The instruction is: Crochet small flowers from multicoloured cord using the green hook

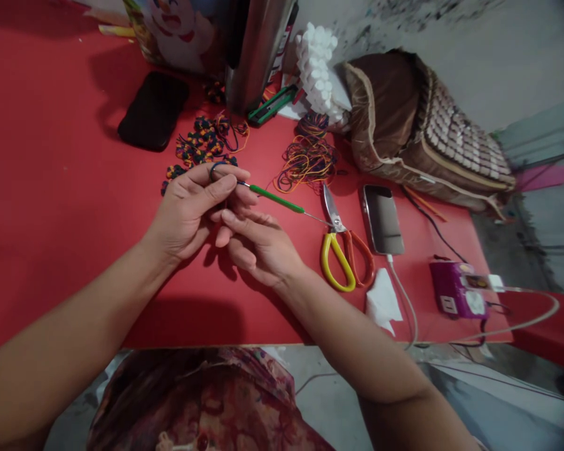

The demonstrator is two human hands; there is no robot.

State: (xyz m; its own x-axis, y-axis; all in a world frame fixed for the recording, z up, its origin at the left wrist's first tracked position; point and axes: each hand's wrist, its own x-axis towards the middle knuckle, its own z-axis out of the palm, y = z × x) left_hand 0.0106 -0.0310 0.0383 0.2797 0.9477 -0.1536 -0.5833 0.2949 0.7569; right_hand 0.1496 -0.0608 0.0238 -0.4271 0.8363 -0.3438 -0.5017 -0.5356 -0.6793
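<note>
Over the red table, my left hand (188,207) is closed, with thumb and forefinger pinching near one metal end of a green-handled crochet hook (277,199). A dark cord loop (212,170) curves around the forefinger. The hook's other thin end points right, towards scissors (338,241) with one yellow and one orange handle. Close below the hook, my right hand (263,244) has its thumb and fingers drawn together by the left fingertips. What they pinch, if anything, is hidden. Behind the hands lie knotted multicoloured cord pieces (200,144) and a loose tangle of cord (310,156).
A black phone or case (153,111) lies back left. A metal cylinder (254,56) stands near a green-edged object (272,105) and a white beaded piece (318,62). On the right are a charging phone (382,219), crumpled tissue (384,300), purple power adapter (451,288) and brown bag (404,119).
</note>
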